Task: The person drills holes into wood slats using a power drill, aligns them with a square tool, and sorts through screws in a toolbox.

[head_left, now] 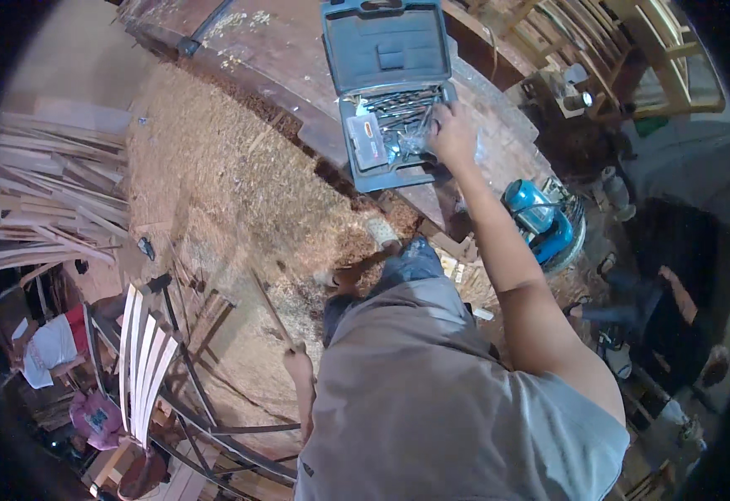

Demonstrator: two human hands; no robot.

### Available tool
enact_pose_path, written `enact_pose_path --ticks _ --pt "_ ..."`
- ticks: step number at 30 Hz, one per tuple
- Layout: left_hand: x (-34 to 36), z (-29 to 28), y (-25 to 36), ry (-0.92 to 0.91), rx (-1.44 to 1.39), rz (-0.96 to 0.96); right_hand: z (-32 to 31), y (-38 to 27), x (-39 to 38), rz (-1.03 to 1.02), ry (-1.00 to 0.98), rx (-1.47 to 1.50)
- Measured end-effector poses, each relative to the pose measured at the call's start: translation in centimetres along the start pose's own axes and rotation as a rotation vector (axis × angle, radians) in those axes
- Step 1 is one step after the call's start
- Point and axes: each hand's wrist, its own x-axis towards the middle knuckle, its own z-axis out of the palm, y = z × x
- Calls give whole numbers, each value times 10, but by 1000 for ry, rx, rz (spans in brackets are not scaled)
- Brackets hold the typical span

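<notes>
My right hand (452, 132) reaches over an open blue tool case (415, 176) on the workbench. Its fingers are closed on what looks like a crumpled clear plastic bag (417, 138). Inside the case lie several drill bits (398, 102) and a small flat box with a clear lid (366, 142). The lid of the case (390, 50) stands raised on the far side. Low at my left side, my left hand (298, 361) is wrapped round the end of a thin wooden stick (270, 311), which slants forward over the floor.
A blue power tool (536, 213) sits to the right of my forearm. Wood shavings (206, 159) cover the floor by the workbench (298, 50). Long wooden strips (56, 192) are piled at left, with curved pale slats (141, 367) nearer. Another person's arm (679, 294) shows at right.
</notes>
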Motion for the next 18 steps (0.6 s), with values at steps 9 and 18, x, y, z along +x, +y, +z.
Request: enact_pose_path --ticks 9,18 --pt "84 69 318 -18 201 619 4 42 -69 308 -130 -29" --pt "155 180 450 105 402 864 8 48 -99 302 34 316"
